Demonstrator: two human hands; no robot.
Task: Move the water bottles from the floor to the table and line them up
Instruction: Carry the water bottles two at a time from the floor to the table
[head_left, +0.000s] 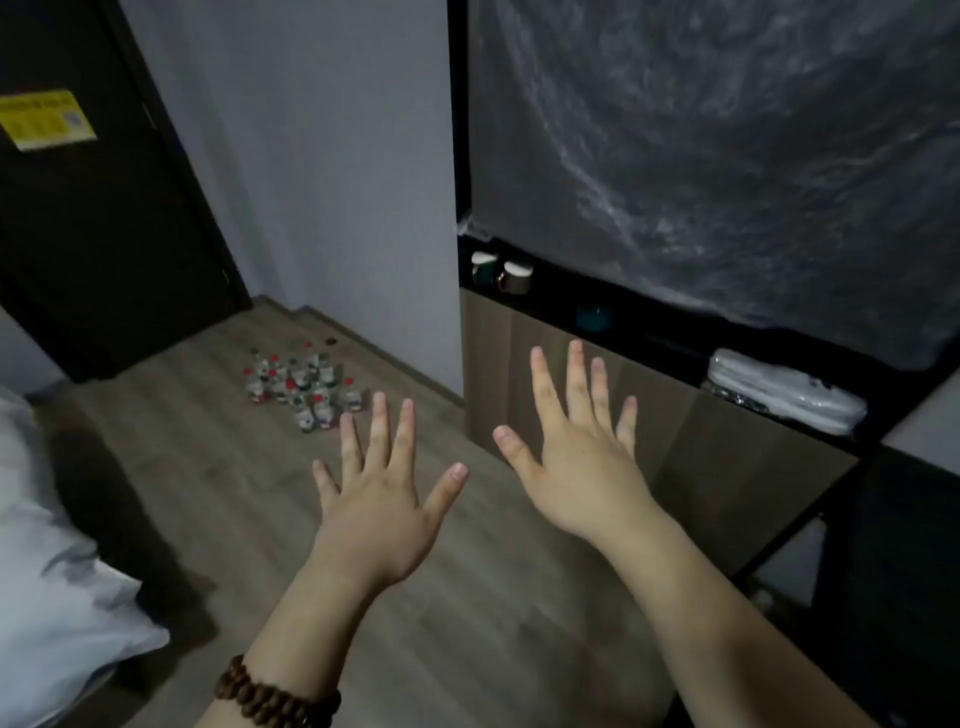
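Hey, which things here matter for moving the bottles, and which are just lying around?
For the job: water bottles, clustered on the floor; left hand and right hand, both spread and empty.
Just lying about: two cups; white packet; white bedding; yellow sticker.

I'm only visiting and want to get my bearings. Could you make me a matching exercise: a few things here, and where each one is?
Things: 1 water bottles; 2 yellow sticker; 3 mugs; 4 bead bracelet.
Places: A on the dark door; B around the wrist of the left hand; C on the floor; D on the black shelf.
Pairs: 1-C, 2-A, 3-D, 4-B.
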